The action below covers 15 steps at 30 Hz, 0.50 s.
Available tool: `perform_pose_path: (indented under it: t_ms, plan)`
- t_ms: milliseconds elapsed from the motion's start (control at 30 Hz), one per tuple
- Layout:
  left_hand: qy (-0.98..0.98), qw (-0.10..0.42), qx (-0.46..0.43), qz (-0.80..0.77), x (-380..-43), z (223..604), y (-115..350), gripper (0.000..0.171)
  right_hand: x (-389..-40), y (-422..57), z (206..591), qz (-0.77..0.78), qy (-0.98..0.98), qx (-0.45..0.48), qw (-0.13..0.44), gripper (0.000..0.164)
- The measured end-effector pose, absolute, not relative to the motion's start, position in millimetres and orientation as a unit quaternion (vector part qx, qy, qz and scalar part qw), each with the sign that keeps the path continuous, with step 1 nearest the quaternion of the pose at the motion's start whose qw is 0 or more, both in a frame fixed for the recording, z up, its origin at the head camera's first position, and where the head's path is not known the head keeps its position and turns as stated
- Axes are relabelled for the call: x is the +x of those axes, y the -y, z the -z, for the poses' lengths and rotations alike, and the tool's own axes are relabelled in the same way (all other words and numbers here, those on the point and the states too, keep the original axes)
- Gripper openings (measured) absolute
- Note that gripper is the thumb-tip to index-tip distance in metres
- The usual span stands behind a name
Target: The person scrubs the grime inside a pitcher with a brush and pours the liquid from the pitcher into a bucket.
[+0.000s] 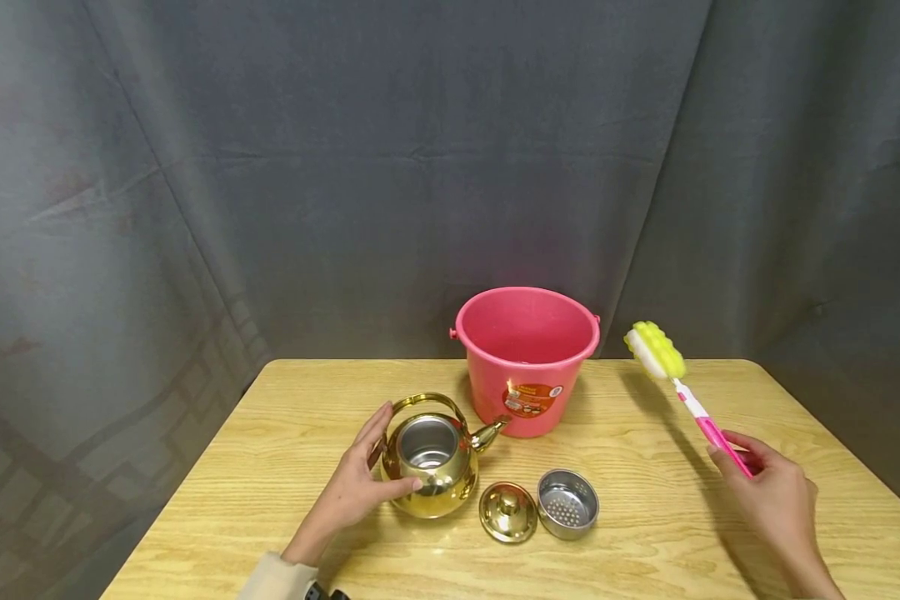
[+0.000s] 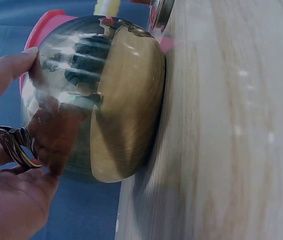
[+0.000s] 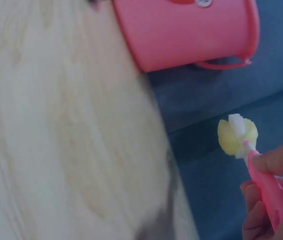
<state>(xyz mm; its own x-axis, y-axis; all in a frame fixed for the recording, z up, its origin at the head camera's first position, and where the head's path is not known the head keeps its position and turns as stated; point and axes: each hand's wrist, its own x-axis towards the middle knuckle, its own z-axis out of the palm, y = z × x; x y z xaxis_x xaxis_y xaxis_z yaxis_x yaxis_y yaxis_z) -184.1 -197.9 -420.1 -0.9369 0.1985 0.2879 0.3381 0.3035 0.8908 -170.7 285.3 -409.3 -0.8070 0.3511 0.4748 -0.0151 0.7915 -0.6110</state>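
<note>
A gold metal teapot (image 1: 435, 492) stands lidless on the table, its steel inside visible and its spout toward the bucket. My left hand (image 1: 354, 487) holds it from the left side, thumb on the front of the body and fingers round the back near the handle base. In the left wrist view, the thumb (image 2: 19, 62) touches the shiny body. My right hand (image 1: 776, 487) grips the pink handle of a sponge bottle brush (image 1: 708, 429), raised over the table's right side. The yellow and white sponge head (image 3: 237, 135) points up and away from me.
A pink bucket (image 1: 525, 379) with a round label stands behind the teapot spout. In front lie a gold lid (image 1: 507, 512) and, close beside it, a perforated steel strainer cup (image 1: 567, 503). A grey curtain (image 1: 420, 167) hangs behind the wooden table (image 1: 217, 500).
</note>
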Motion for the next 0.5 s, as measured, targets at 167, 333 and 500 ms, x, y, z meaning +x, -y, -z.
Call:
perform_pose_path:
  t_ms: [167,333,500]
  plan:
    - [0.802,0.063,-0.167,0.569,-185,420,198,0.108,-185,-284,419,-0.3,0.91,-0.104,0.267,0.035]
    - [0.805,0.065,-0.167,0.566,-185,421,198,0.108,-199,-281,428,-0.317,0.908,-0.13,0.242,0.036]
    - [0.807,0.064,-0.167,0.563,-185,421,197,0.109,-207,-278,434,-0.32,0.908,-0.146,0.229,0.036]
